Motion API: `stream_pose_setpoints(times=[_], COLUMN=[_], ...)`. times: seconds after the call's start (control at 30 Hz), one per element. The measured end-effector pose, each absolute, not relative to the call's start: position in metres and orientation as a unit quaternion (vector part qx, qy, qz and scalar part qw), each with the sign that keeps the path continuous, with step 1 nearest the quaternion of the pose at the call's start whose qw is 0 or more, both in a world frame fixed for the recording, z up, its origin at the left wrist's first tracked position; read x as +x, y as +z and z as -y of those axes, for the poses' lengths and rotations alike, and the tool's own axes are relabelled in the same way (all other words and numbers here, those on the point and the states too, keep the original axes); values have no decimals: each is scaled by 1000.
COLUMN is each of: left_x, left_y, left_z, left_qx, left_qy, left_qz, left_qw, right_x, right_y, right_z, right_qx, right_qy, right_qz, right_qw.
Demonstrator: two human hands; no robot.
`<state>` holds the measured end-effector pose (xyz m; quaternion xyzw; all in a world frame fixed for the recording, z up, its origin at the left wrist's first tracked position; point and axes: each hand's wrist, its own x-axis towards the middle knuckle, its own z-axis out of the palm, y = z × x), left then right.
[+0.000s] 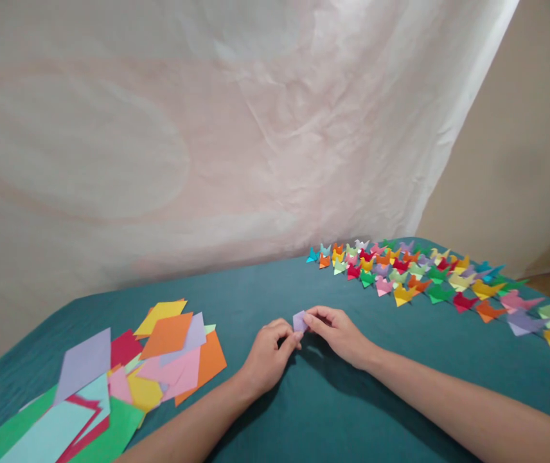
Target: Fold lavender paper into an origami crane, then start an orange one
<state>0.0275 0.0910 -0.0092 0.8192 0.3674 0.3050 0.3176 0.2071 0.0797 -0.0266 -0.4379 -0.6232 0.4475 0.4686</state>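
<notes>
A small folded lilac paper piece (299, 321) sits just above the teal tablecloth (275, 283), pinched between both hands. My left hand (269, 359) grips its near left side with curled fingers. My right hand (337, 333) holds its right side between thumb and fingertips. Both forearms reach in from the bottom edge.
A loose pile of coloured paper squares (125, 373) lies at the left. Rows of several small folded paper figures (429, 276) in many colours run along the right, toward the table's far right corner. A wrinkled white sheet (207, 128) hangs behind the table.
</notes>
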Motion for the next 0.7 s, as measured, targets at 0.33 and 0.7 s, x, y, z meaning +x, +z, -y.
stream_pose_setpoints(times=[0.33,0.7], left_x=[24,23], left_y=[-11,-14], left_z=[-95,-96], left_qx=[803,786], left_qy=[323,339], left_qz=[-361,-396], left_qw=[348,331], right_x=[207,205], right_y=[-23,-18], right_z=[-77,-72], right_qx=[-436,-445], right_qy=[427,405], right_qz=[665,700], right_qw=[431,384])
